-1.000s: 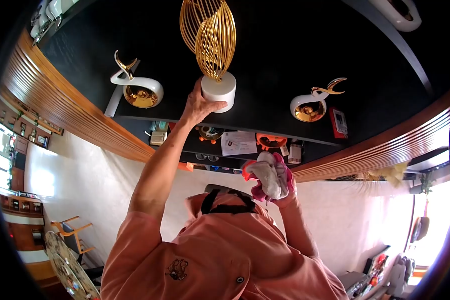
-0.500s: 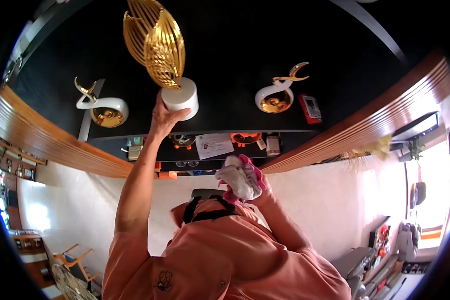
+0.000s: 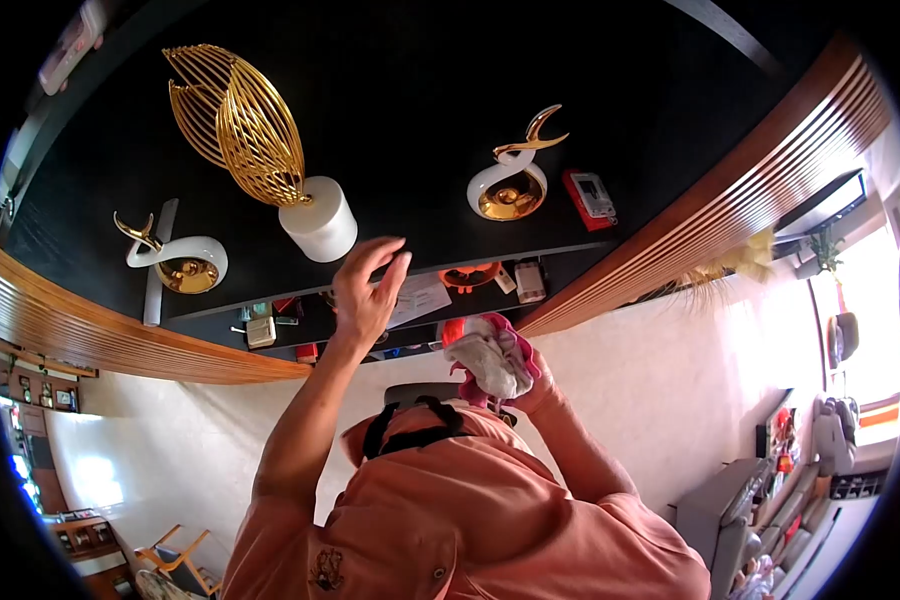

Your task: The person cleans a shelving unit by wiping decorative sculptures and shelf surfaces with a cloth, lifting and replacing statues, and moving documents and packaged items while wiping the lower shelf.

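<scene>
A gold wire ornament (image 3: 255, 130) on a round white base (image 3: 318, 220) stands on the black shelf (image 3: 390, 130). Just beside that base, toward the shelf's front edge, my left hand (image 3: 367, 290) is empty, its thumb and fingers apart. My right hand (image 3: 538, 385) grips a bunched white and pink cloth (image 3: 493, 358), in front of my chest; the cloth hides part of the fingers. White and gold swan-like figurines stand on either side, one on the left (image 3: 185, 265) and one on the right (image 3: 510, 188).
A red and grey device (image 3: 590, 198) lies near the right figurine. On the lower shelf are a paper (image 3: 420, 300), an orange object (image 3: 470, 275) and small boxes (image 3: 260, 330). Slatted wooden edges (image 3: 710, 190) curve along both sides. A chair (image 3: 180, 560) stands at the lower left.
My left hand has let go of the white base and moved off it, to the right. The ornament now stands on the shelf by itself. My right hand still holds the cloth. The view has shifted.
</scene>
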`<action>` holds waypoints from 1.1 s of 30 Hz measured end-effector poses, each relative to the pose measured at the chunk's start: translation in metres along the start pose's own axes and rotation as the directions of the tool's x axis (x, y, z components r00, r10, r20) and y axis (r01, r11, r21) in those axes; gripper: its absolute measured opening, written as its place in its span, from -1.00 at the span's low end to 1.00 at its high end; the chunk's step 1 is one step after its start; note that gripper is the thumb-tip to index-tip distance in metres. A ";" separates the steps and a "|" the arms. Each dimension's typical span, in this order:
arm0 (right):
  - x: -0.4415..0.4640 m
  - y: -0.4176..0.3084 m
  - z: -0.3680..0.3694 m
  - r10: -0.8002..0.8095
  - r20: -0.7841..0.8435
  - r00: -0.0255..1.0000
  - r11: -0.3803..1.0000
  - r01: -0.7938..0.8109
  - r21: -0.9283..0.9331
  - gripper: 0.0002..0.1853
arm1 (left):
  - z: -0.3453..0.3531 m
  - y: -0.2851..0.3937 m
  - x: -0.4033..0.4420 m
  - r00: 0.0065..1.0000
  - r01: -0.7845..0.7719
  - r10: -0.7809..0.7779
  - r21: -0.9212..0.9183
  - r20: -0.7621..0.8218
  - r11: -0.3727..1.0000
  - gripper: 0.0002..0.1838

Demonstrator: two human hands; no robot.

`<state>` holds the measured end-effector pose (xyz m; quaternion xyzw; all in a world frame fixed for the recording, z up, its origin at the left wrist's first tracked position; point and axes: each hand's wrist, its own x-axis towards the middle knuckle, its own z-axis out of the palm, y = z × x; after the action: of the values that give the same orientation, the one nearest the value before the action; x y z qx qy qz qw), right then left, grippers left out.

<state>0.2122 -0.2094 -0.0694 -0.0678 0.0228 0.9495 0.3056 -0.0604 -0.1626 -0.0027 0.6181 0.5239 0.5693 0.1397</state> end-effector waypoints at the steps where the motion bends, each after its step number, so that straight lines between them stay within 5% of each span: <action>1: -0.001 -0.002 0.002 -0.007 0.024 1.000 0.999 0.008 -0.035 -0.40 | 0.015 -0.002 0.011 0.996 0.082 -0.080 -0.095 0.029 0.992 -0.74; 6: -0.015 -0.011 -0.006 -0.050 -0.008 0.999 0.997 0.050 -0.055 -0.39 | 0.080 -0.029 0.062 0.922 0.276 -0.235 -0.096 0.308 0.956 -0.35; 12: -0.041 -0.014 -0.015 -0.137 0.033 0.990 0.990 0.138 -0.030 -0.39 | 0.122 -0.052 0.089 0.901 0.240 -0.148 -0.185 0.408 0.953 -0.11; 13: -0.044 -0.014 -0.017 -0.144 0.031 0.989 0.989 0.145 -0.029 -0.39 | 0.128 -0.053 0.089 0.902 0.256 -0.123 -0.282 0.415 0.925 -0.16; 20: -0.054 -0.017 -0.050 -0.196 -0.035 0.980 0.977 0.198 0.081 -0.38 | 0.138 -0.052 0.093 0.909 0.226 -0.156 -0.143 0.386 0.964 -0.39; 23: -0.053 -0.020 -0.039 -0.105 0.024 0.994 0.994 0.104 0.031 -0.38 | 0.140 -0.047 0.090 0.934 0.170 -0.113 -0.144 0.340 0.975 -0.45; 33: -0.045 -0.017 -0.030 -0.110 0.009 0.994 0.994 0.110 0.015 -0.40 | 0.137 -0.039 0.079 0.948 0.162 -0.113 -0.146 0.298 0.976 -0.45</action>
<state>0.2615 -0.2242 -0.0922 -0.0623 0.0245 0.9312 0.3582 0.0216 -0.0250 -0.0317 0.6421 0.4897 0.5044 0.3058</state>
